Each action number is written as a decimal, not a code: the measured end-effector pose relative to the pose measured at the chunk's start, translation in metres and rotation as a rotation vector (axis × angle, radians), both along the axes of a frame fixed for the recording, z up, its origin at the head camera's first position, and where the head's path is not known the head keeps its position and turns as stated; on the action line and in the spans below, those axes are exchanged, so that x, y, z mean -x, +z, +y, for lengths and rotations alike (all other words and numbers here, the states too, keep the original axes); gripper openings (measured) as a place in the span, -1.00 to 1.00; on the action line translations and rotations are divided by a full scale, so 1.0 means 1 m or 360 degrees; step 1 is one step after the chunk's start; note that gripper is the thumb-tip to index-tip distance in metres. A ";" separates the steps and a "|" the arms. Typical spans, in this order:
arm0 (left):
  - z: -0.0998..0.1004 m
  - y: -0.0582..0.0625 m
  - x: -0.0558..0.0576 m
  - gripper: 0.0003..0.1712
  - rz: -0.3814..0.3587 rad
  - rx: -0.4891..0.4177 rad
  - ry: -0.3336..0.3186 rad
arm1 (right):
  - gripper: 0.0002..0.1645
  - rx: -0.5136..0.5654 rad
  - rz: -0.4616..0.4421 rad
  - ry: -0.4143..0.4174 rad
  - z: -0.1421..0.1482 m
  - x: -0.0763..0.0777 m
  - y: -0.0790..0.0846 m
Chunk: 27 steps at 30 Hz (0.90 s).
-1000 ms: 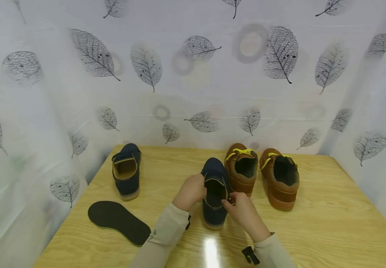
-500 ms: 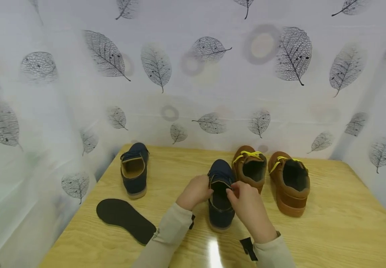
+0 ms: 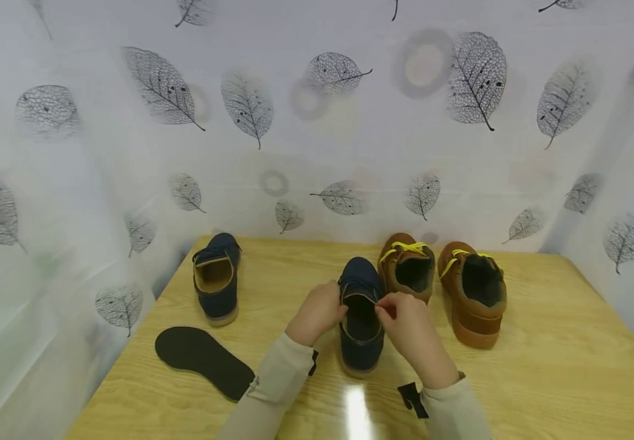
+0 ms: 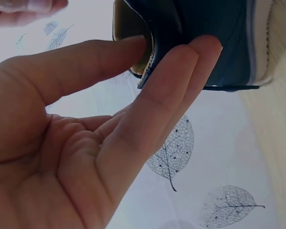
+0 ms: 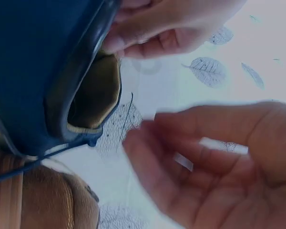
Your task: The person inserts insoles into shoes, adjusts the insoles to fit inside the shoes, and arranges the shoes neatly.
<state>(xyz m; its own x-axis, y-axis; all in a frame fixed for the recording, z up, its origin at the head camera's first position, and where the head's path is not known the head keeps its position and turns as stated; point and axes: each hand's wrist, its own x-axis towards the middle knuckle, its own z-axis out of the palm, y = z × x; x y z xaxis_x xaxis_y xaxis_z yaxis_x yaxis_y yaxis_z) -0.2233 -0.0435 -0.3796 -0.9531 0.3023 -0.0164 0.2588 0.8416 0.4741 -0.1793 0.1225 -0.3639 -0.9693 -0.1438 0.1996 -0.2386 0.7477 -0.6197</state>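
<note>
A navy lace-up shoe [image 3: 361,351] stands on the table, toe pointing away, its opening dark inside. My left hand [image 3: 318,313] holds the left side of that opening. In the left wrist view the thumb is inside the collar and the fingers [image 4: 148,102] lie against the outside. At the right rim is my right hand [image 3: 407,321]. Its fingers are loosely curled, thumb close to the fingertips, with nothing seen between them. The right wrist view shows a small gap between this blurred hand [image 5: 205,162] and the navy shoe [image 5: 38,67].
Another navy shoe [image 3: 218,299] stands at the back left. A dark insole [image 3: 204,360] lies in front of it. Right of the centre shoe are two brown shoes with yellow laces, a nearer-in one [image 3: 399,269] and an outer one [image 3: 476,318]. A leaf-print curtain [image 3: 317,140] surrounds the table [image 3: 559,348].
My right hand has moved forward along the right rim, from the middle of the opening toward the laces. The left hand stays at the left side. The head view has shifted slightly.
</note>
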 end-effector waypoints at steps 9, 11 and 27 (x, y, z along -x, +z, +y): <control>-0.004 -0.001 0.004 -0.76 -0.0034 0.0022 0.0031 | -0.73 -0.0354 -0.0068 0.0658 -0.021 0.027 -0.023; -0.005 -0.001 0.004 -0.76 -0.0023 0.0029 0.0024 | -0.69 -0.0451 -0.0127 0.0729 -0.026 0.034 -0.028; -0.004 0.004 0.006 -0.79 -0.0064 0.0009 0.0011 | -0.87 -0.0686 -0.0157 0.0686 -0.036 0.043 -0.029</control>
